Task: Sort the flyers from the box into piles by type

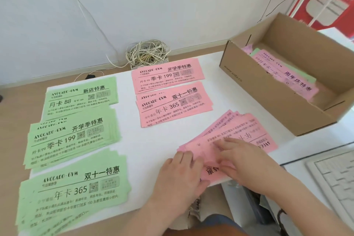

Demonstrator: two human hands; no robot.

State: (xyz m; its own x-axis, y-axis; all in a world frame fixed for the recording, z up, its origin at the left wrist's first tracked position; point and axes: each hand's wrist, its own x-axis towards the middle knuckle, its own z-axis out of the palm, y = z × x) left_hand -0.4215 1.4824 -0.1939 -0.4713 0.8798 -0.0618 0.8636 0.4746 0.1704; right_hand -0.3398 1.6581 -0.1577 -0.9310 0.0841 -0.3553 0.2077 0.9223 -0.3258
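Here, both hands lie on a fanned pile of pink flyers (239, 134) at the counter's (153, 140) near edge. The left hand (182, 176) and right hand (247, 161) press it with straight, flat fingers. More flyers (283, 71) lie in the cardboard box (268, 101), right of the sorted green piles (76, 140) and pink piles (172, 105).

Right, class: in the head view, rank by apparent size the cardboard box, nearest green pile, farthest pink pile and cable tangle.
1. cardboard box
2. nearest green pile, enlarged by closeness to the camera
3. farthest pink pile
4. cable tangle
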